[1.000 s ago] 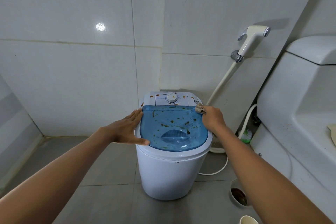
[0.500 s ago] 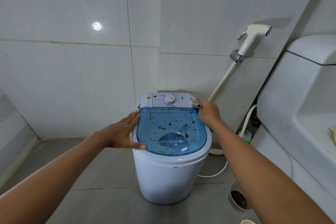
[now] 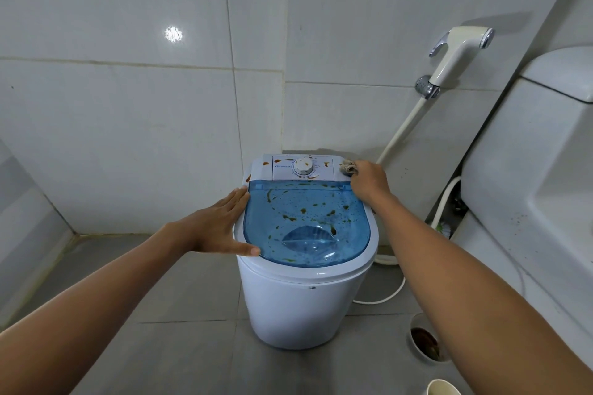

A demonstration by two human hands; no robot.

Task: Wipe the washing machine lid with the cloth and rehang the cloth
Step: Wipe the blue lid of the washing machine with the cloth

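Note:
A small white washing machine (image 3: 298, 305) stands on the grey floor in the corner. Its translucent blue lid (image 3: 305, 221) is speckled with brown and green stains, and more brown marks dot the white control panel (image 3: 288, 167) around the dial. My left hand (image 3: 221, 224) lies flat with straight fingers on the machine's left rim, thumb along the front edge of the lid. My right hand (image 3: 369, 181) holds a bunched beige cloth (image 3: 348, 167) against the panel's right back corner; most of the cloth is hidden under the hand.
A white bidet sprayer (image 3: 459, 54) hangs on the wall at right, its hose (image 3: 401, 128) running down behind the machine. A white toilet tank (image 3: 529, 154) fills the right side. A floor drain (image 3: 423, 341) and a cup (image 3: 444, 387) sit bottom right.
My right hand with the cloth has slid from the lid's back right corner up onto the control panel's right corner. My left hand has stayed on the left rim.

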